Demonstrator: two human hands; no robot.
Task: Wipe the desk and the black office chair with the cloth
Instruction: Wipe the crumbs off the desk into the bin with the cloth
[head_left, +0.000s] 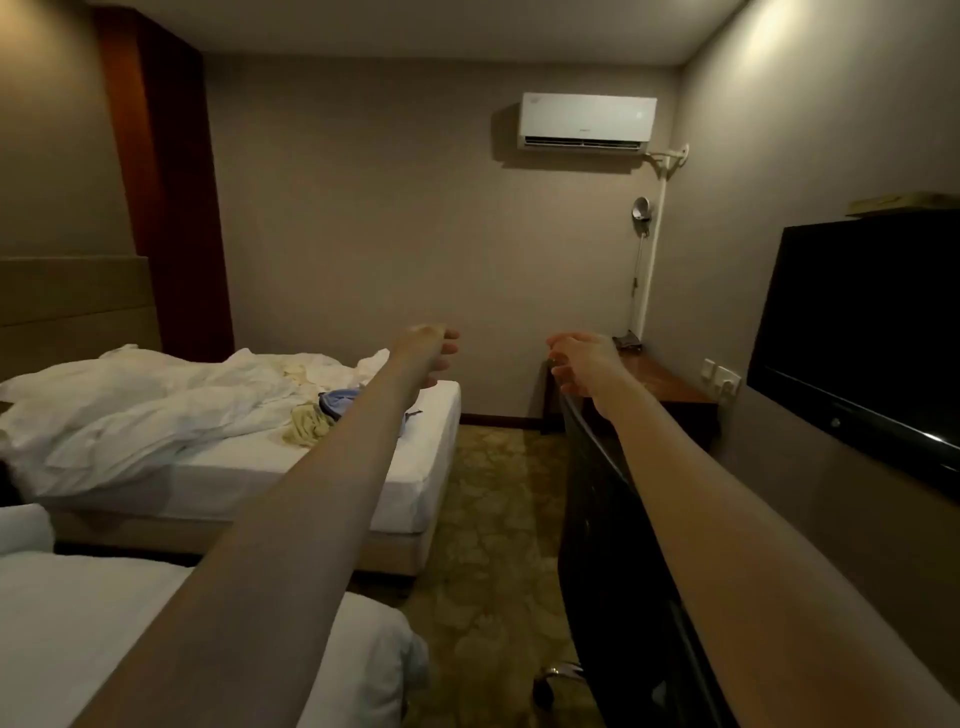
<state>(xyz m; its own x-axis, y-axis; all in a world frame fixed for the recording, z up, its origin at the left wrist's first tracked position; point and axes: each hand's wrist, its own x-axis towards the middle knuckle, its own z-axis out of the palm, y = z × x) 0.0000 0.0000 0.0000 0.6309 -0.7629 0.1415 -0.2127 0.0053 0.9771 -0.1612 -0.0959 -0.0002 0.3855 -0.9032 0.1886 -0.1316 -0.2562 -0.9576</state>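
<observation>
Both bare arms stretch forward toward the middle of the frame. The left hand (434, 353) hangs in the air over the foot corner of the far bed (374, 488), its fingers (448, 347) loosely curled and holding nothing. The right hand (582, 364) is right of centre, at the top edge of the black office chair (613, 519). Its fingers (562, 373) are slack and a little spread beside that edge, and whether they touch it cannot be told.

The chair's dark backrest fills the lower right, with one caster showing at the bottom edge. Beyond it, against the right-hand wall, stands the wooden desk (670, 387), with a telephone (626, 340) at the far end of its tabletop.

A crumpled yellowish cloth (306, 423) lies on the far bed's mattress, left of centre. It sits beside a blue object (337, 401) and rumpled white bedding (156, 410).

A dark television (857, 332) hangs at the right, and an air conditioner (587, 120) is mounted high on the back wall.
</observation>
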